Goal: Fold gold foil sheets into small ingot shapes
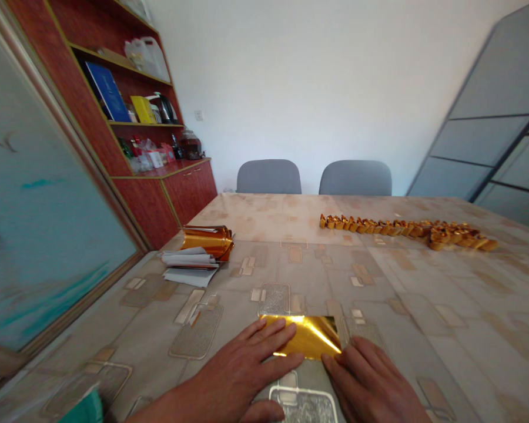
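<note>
A shiny rectangle of gold foil paper [315,335] lies flat on the patterned tablecloth in front of me, its long sides running left to right. My left hand [255,364] rests over its left end with the fingers stretched out and pressing down on it. At the paper's lower right corner is my right hand [370,382], its fingers curled together and a fingertip touching the edge. Whether the right thumb is under the paper is hidden.
Gold and grey-white foil sheets [207,244] are piled at the left. Folded gold paper pieces [392,226] stand in rows at the far right. Two grey chairs [268,176] are beyond the table, and a red shelf cabinet [189,182] stands at the back left.
</note>
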The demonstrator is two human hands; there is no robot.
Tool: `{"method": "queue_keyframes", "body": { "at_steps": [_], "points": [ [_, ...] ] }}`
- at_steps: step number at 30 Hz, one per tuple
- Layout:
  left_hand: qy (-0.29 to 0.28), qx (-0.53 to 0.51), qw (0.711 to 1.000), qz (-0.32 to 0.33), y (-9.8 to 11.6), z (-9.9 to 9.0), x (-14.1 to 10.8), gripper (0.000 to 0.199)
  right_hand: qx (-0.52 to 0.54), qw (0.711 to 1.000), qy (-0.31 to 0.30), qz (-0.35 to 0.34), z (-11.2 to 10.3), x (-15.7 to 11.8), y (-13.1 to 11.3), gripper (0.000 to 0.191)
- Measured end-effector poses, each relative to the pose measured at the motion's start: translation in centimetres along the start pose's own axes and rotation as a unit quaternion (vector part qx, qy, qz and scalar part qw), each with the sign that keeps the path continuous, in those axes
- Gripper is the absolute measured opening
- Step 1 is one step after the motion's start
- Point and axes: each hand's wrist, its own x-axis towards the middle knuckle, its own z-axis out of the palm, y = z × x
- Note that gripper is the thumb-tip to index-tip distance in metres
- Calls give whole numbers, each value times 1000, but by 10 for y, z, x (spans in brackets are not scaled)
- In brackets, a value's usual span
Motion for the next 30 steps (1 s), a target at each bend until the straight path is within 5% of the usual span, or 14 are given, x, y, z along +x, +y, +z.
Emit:
{"method": "queue_keyframes", "body": {
  "at_steps": [8,11,15,20,24,30],
  "points": [
    [184,17,983,10,-5,13,23,24,115,989,-41,88,-8,18,-1,20],
    [185,26,982,2,-3,17,32,26,147,974,-19,169,-8,27,9,15],
    [191,32,981,13,-5,20,32,26,136,958,7,254,-1,40,22,35],
    [212,41,976,29,-7,23,30,31,189,937,-79,282,2,49,19,5],
    [208,39,977,27,-6,21,30,31,215,925,-78,303,2,48,14,4],
    [212,42,976,30,-1,18,30,29,157,946,-66,276,9,42,14,9]
  ]
}}
